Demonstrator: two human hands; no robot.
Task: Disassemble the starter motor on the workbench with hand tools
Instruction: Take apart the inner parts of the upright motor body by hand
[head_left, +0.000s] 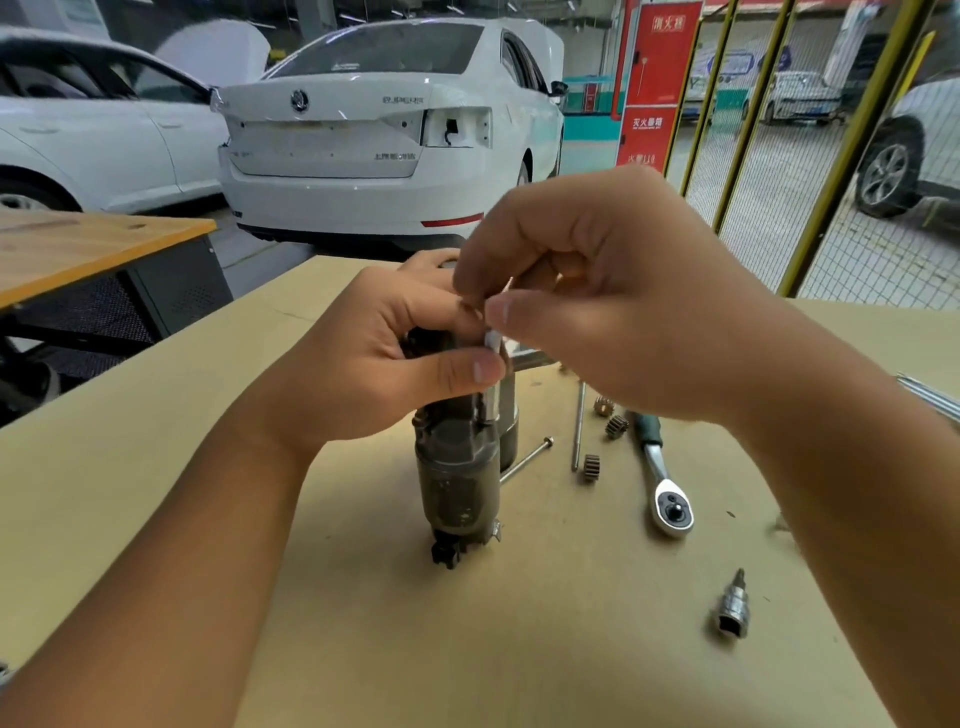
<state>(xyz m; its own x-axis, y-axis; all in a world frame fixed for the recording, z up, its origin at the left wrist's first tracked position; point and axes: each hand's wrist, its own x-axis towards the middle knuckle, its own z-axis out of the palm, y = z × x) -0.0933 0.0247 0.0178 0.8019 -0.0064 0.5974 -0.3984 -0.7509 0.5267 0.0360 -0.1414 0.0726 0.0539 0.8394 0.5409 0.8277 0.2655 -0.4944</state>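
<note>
Starter motor (457, 483) standing upright near the middle of the tan counter (156, 441), its dark terminal end down on the surface and its upper end hidden inside the hands. Left hand (374, 353): fingers curled around the top of the motor, thumb pressed across the front against a slim metal part (492, 345) that rises along the motor's side. Right hand (597, 291): fingers bent, thumb and forefinger pinching the upper end of the same metal part, just above the left thumb; what the part is cannot be told, since the hands cover most of it.

On the counter to the right of the motor: 1 long bolt (527, 458) lying slantwise, its head away from the motor; 1 second long bolt (578, 426) lying nearly straight away from the viewer; 3 small brown gears (591, 466), 1 beside the near end of that second bolt and 2 farther back, close together. Just right of the gears, a ratchet (667, 499) with a green grip, head toward the viewer, its grip partly under the right wrist. Nearer the viewer and well apart from the ratchet, a bit socket (731, 613), lying tilted with the square drive hole facing forward.

Background: 2 white cars (374, 130), a second wooden bench (78, 244) at left, yellow-framed mesh fencing (779, 182) at right.
</note>
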